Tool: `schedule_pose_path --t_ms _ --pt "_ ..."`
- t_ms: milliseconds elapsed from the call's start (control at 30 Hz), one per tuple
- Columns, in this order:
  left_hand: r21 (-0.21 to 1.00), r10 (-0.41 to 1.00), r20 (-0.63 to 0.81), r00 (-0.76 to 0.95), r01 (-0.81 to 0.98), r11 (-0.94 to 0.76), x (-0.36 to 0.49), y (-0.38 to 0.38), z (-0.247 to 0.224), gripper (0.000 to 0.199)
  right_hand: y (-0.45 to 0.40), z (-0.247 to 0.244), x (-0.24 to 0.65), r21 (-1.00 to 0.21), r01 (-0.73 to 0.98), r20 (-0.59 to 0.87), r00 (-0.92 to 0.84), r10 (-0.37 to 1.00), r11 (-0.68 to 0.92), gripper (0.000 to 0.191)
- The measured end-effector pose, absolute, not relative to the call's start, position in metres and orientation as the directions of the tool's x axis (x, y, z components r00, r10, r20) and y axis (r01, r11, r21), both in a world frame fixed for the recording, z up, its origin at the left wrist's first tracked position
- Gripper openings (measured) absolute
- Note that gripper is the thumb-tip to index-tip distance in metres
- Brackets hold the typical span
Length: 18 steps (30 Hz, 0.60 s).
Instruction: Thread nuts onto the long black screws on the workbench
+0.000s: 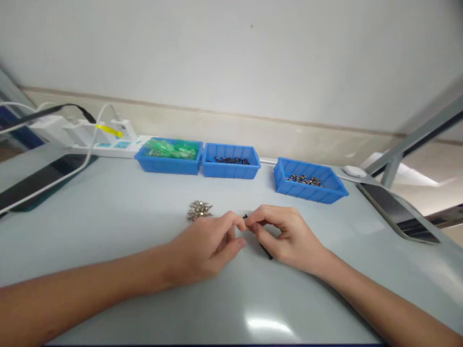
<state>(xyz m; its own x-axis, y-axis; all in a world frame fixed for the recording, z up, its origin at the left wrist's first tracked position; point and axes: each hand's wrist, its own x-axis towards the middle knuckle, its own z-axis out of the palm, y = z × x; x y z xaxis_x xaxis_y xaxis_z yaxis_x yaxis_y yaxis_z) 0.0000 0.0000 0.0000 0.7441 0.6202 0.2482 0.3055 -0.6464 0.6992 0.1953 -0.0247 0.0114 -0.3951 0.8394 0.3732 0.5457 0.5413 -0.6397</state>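
My left hand [213, 246] is over the middle of the grey table, thumb and forefinger apart at the tips, with nothing visible between them. Close to its right, my right hand [285, 236] has its thumb and forefinger pinched together; what they hold, if anything, is too small to make out. A dark screw-like piece [266, 251] shows beneath the right fingers, and a small black tip [245, 216] pokes out by the right forefinger. Just behind my left hand lies a pile of shiny metal screws [198, 210].
Along the wall stand three blue bins: one with a green plastic bag [173, 149], one with dark screws [231, 160], one with brassy parts [304, 180]. A power strip [123, 149] with cables and a dark tablet [43, 178] are left; a phone [398, 212] is right.
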Motion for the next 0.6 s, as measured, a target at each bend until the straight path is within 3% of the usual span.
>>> schedule_pose_path --t_ms 200,600 --pt "0.684 0.731 0.214 0.648 0.434 -0.586 0.0039 0.0019 -0.0019 0.013 -0.0307 0.0099 0.1924 -0.683 0.517 0.373 -0.36 0.855 0.516 0.013" --pt "0.597 0.702 0.34 0.625 0.434 -0.675 0.0041 0.0016 -0.0031 0.006 -0.0289 0.009 0.1942 -0.467 0.631 0.475 -0.412 0.777 0.62 0.017"
